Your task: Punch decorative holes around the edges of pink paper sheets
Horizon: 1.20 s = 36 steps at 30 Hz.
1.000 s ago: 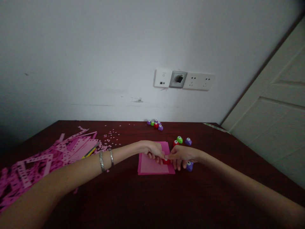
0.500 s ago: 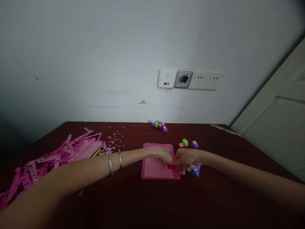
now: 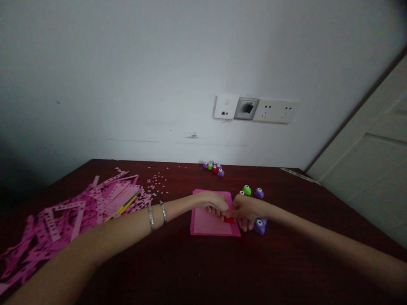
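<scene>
Two hands are crowded around one small red gadget (image 3: 229,220), which is at the right side of the pink paper stack (image 3: 208,228). Left hand (image 3: 218,204) is over the stack, fingers curled in tight; right hand (image 3: 247,210) is at the stack's right edge, fingers bent and only partly closed. The red bit is mostly covered, so I honestly can't tell if either one has a grip on it. Just right of the stack there's a green gadget (image 3: 247,190) with an eyeball on top, a second red one (image 3: 241,193) partly hidden, and a couple of purple ones (image 3: 260,226). More of the same, a whole little cluster (image 3: 215,169), sit behind the stack near the wall (image 3: 152,76). Well left of the stack: messy pink punched strips (image 3: 79,216) and pink confetti (image 3: 154,184), all on a dark reddish worktop (image 3: 203,271).
</scene>
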Available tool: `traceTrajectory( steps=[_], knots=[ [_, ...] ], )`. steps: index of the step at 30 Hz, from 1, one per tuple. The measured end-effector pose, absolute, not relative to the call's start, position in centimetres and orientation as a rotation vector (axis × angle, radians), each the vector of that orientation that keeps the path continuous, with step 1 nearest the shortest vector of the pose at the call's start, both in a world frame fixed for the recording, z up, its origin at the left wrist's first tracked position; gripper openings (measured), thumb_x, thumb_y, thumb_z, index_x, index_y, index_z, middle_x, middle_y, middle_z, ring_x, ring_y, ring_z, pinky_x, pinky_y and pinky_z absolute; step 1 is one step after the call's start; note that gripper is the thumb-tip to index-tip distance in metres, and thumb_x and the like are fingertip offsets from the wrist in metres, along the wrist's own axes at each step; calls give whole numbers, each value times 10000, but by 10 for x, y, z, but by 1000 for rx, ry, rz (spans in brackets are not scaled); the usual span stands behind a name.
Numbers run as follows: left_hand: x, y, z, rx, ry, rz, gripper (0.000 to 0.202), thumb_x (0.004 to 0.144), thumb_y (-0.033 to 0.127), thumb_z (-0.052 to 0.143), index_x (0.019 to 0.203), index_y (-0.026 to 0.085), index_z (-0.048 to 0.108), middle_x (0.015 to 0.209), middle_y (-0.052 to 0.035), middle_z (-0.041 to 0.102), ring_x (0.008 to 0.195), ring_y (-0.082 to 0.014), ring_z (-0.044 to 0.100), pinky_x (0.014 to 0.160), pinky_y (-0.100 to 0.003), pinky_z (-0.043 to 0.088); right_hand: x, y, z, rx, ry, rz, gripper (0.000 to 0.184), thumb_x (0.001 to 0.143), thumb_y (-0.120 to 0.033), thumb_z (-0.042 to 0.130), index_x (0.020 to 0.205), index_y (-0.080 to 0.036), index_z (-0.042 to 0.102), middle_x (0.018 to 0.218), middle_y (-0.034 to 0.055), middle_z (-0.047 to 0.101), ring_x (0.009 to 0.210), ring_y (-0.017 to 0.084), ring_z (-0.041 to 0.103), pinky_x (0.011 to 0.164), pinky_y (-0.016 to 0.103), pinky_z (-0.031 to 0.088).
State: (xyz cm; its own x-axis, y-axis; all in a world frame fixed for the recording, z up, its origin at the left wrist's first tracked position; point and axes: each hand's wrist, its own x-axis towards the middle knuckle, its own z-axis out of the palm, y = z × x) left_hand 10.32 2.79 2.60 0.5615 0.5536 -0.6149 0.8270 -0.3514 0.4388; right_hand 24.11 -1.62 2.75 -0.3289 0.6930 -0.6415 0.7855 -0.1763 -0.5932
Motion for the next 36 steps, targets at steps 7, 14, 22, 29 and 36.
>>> traceTrajectory(
  steps=[7, 14, 22, 29, 36],
  knots=[
    [91, 35, 21, 1981, 1002, -313, 267, 593, 426, 670, 574, 172, 589, 487, 59, 400, 415, -67, 335, 427, -231, 250, 249, -26, 31, 1884, 2203, -1335, 140, 775, -229, 537, 681, -130, 566, 552, 28, 621, 421, 111, 571, 369, 188, 450],
    [70, 23, 27, 2245, 874, 144, 286, 714, 427, 581, 682, 148, 634, 586, 21, 537, 553, -90, 458, 524, -228, 313, 253, -42, 26, 1841, 2490, -986, 197, 738, -248, 590, 896, -130, 600, 698, 34, 607, 539, 121, 552, 441, 207, 419],
    [40, 19, 14, 2502, 796, -147, 398, 643, 504, 676, 824, 160, 585, 781, -13, 574, 678, -124, 482, 576, -232, 333, 248, -44, 18, 1695, 2819, -796, 164, 737, -181, 614, 893, -160, 659, 823, 41, 581, 670, 134, 497, 597, 237, 385],
    [42, 23, 3, 2531, 789, -169, 396, 659, 502, 662, 849, 170, 558, 798, -6, 554, 669, -126, 471, 556, -228, 313, 251, -43, 16, 1763, 2780, -811, 136, 754, -224, 619, 865, -157, 659, 757, 27, 586, 628, 127, 486, 551, 226, 355],
    [41, 24, 1, 2524, 769, -156, 378, 660, 496, 661, 825, 176, 547, 770, 5, 545, 652, -118, 457, 550, -227, 306, 256, -41, 18, 1736, 2792, -818, 168, 771, -253, 617, 898, -155, 666, 768, 33, 601, 641, 129, 501, 570, 234, 370]
  ],
)
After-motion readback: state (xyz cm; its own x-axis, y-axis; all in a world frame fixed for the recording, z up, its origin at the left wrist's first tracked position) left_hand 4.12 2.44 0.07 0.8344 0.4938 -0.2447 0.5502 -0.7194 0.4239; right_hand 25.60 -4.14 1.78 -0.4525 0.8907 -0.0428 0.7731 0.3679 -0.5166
